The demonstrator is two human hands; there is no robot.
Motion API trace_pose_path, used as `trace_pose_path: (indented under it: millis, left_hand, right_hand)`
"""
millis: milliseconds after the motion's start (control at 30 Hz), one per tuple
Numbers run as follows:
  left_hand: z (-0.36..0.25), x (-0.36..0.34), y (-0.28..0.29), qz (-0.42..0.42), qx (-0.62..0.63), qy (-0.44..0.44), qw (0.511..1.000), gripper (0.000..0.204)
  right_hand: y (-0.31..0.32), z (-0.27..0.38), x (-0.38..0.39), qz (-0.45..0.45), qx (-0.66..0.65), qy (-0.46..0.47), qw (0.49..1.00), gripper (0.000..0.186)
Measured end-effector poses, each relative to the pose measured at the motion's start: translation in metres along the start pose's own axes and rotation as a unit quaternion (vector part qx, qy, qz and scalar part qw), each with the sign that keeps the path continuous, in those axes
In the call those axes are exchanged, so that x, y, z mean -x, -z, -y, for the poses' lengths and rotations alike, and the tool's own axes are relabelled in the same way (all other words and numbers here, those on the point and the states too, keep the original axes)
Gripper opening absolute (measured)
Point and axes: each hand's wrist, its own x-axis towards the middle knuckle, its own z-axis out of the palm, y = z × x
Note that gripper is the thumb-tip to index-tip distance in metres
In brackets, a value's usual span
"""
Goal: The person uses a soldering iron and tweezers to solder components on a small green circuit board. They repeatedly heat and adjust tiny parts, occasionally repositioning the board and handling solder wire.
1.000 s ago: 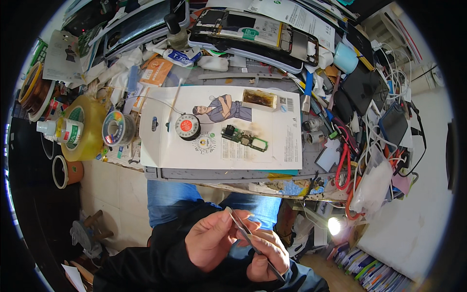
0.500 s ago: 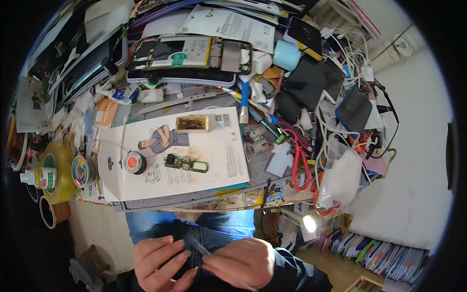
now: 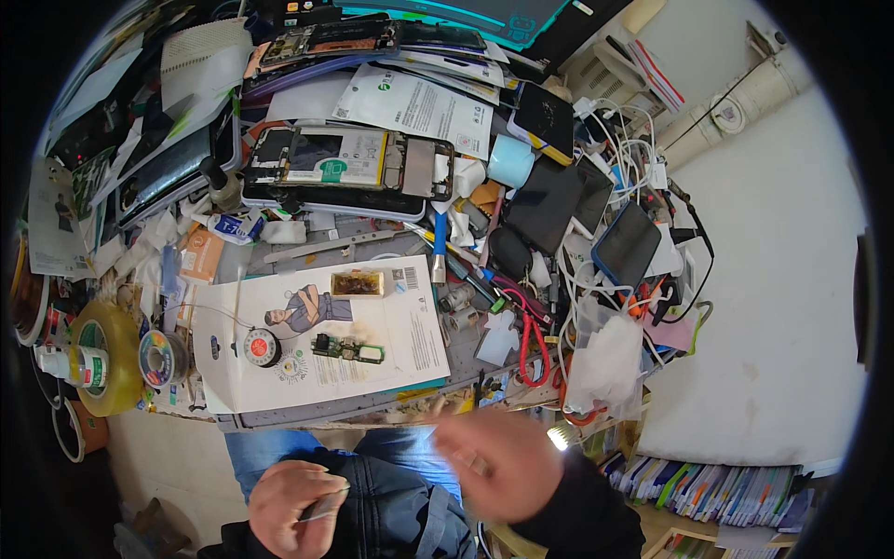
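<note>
Above my lap, my left hand (image 3: 291, 508) is closed with thumb and fingers pinched together. A thin, pale grey, slender tool (image 3: 322, 510) shows in its grip; its exact kind is not clear. My right hand (image 3: 503, 463) is raised close to the table's front edge, smeared by motion, so its fingers cannot be read. Ahead on the table, a white printed card (image 3: 410, 349) carries a small green circuit board (image 3: 346, 348), a round solder spool (image 3: 262, 347) with a loose wire, and a little box of brown rosin-like material (image 3: 358, 283).
An opened phone (image 3: 349, 163) lies behind the card. To the left stand a tape roll (image 3: 110, 359), another solder spool (image 3: 163, 358) and a small bottle (image 3: 79, 365). Red-handled pliers (image 3: 533, 349), a plastic bag (image 3: 605, 359), cables and a dark phone (image 3: 626, 244) crowd the right.
The slender tool, held in my right hand before, now appears in my left, which has closed. My right hand has risen toward the table edge. The whole view has shifted.
</note>
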Motion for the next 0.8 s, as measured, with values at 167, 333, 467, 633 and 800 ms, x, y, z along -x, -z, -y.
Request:
trace_pose_path:
  millis: [167, 333, 467, 633, 800]
  left_hand:
    - [0.009, 0.019, 0.004, -0.1, 0.216, 0.063, 0.969, 0.029]
    - [0.018, 0.025, 0.011, -0.134, 0.208, 0.025, 0.969, 0.015]
    - [0.022, 0.023, 0.012, -0.147, 0.206, 0.02, 0.967, 0.019]
    - [0.023, 0.016, 0.014, -0.127, 0.21, 0.009, 0.969, 0.02]
    - [0.022, 0.011, 0.02, -0.102, 0.233, -0.04, 0.966, 0.018]
  right_hand:
    - [0.006, -0.038, -0.035, -0.165, 0.2, -0.011, 0.966, 0.012]
    - [-0.004, -0.047, -0.051, -0.186, 0.225, -0.041, 0.955, 0.012]
    - [-0.008, -0.037, -0.054, -0.192, 0.265, -0.056, 0.943, 0.013]
    - [-0.017, -0.031, -0.053, -0.207, 0.273, -0.107, 0.933, 0.014]
    - [-0.017, -0.035, -0.056, -0.215, 0.244, -0.151, 0.934, 0.014]
